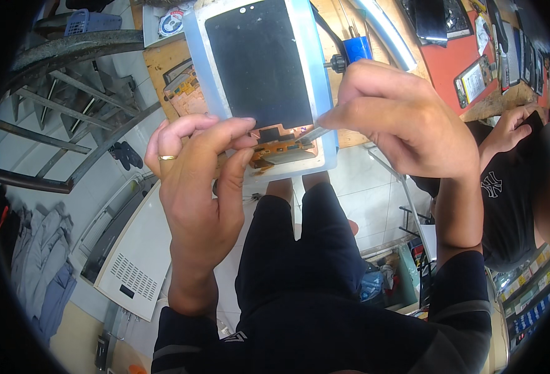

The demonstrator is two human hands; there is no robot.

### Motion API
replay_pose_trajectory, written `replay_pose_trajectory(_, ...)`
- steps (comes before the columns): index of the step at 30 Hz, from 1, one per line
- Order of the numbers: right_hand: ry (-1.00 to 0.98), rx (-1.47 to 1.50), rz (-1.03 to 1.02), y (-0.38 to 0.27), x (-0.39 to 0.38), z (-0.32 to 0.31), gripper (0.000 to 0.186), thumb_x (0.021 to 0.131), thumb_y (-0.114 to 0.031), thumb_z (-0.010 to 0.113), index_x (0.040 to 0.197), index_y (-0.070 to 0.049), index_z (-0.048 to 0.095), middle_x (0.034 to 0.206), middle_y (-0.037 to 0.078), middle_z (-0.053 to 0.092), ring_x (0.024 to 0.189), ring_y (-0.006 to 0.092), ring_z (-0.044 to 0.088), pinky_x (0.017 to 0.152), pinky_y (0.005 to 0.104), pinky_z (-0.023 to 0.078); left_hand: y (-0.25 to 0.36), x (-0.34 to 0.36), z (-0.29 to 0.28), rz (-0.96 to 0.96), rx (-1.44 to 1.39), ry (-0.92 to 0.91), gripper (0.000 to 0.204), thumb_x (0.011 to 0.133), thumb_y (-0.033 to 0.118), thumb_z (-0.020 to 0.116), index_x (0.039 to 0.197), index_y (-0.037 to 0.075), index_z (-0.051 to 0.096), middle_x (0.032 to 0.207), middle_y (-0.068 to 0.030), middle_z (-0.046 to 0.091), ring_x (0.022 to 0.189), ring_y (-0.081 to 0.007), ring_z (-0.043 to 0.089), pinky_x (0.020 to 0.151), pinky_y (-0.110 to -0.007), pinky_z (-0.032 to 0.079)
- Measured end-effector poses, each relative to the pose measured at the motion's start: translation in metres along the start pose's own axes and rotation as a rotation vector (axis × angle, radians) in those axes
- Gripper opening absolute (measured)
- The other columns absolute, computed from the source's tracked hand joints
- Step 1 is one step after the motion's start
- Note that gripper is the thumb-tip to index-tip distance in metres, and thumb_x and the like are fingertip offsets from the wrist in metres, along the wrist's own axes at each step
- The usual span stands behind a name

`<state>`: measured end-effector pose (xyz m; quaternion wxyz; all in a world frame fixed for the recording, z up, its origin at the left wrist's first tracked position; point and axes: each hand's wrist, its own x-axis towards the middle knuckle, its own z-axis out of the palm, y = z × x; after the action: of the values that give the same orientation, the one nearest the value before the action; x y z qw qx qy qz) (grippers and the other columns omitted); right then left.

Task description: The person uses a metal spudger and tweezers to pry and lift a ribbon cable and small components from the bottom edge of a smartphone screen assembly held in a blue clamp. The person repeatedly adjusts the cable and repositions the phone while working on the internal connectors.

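While the left hand point(197, 181) pinches the near edge of a dark phone screen point(259, 62) on its pale blue pad point(325, 93), the right hand point(399, 118) grips metal tweezers point(312, 133) at its orange flex cable point(284, 144)

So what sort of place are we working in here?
Likely a phone repair bench: a dark phone screen lies on a pale blue pad, metal tweezers probe its orange flex cable, with more phones nearby.
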<state>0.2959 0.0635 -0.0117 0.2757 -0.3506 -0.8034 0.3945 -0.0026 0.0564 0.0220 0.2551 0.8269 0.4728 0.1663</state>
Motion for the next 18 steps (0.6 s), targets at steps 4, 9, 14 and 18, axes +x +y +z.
replay_pose_trajectory(4,0.004,-0.009,-0.022,0.0019,0.0004,0.0019,0.046,0.075,0.018,0.065,0.114,0.000,0.080,0.097,0.012,0.059,0.088,0.0284,0.066,0.073,0.0380,0.051,-0.0004,0.0005,0.0007,0.002,-0.008,0.007,0.022,0.101,0.005,0.074,0.123,0.009,0.075,0.103,-0.0008,0.081,0.118,-0.0288,0.065,0.119,-0.051,0.032)
replay_pose_trajectory(9,0.009,-0.004,-0.037,0.0038,0.0005,0.0030,0.046,0.074,0.018,0.065,0.114,0.000,0.081,0.097,0.012,0.060,0.087,0.0282,0.066,0.072,0.0375,0.051,0.0000,0.0005,0.0001,0.000,-0.007,0.003,0.023,0.101,0.005,0.074,0.123,0.009,0.075,0.103,-0.0008,0.081,0.118,-0.0286,0.065,0.119,-0.050,0.032)
replay_pose_trajectory(14,-0.009,0.013,-0.006,0.0023,0.0018,0.0019,0.050,0.069,0.016,0.065,0.115,0.001,0.081,0.095,0.012,0.060,0.086,0.0302,0.065,0.073,0.0388,0.051,0.0012,0.0009,0.0004,-0.013,-0.016,0.005,0.023,0.100,0.004,0.075,0.123,0.009,0.076,0.103,-0.0006,0.081,0.117,-0.0284,0.065,0.120,-0.050,0.032)
replay_pose_trajectory(18,-0.016,0.027,0.028,-0.0027,0.0038,0.0002,0.056,0.063,0.015,0.064,0.115,0.000,0.081,0.093,0.012,0.059,0.085,0.0320,0.064,0.075,0.0394,0.051,0.0031,0.0007,-0.0001,-0.027,-0.010,0.003,0.023,0.100,0.005,0.076,0.123,0.010,0.076,0.104,-0.0001,0.080,0.117,-0.0279,0.065,0.120,-0.051,0.032)
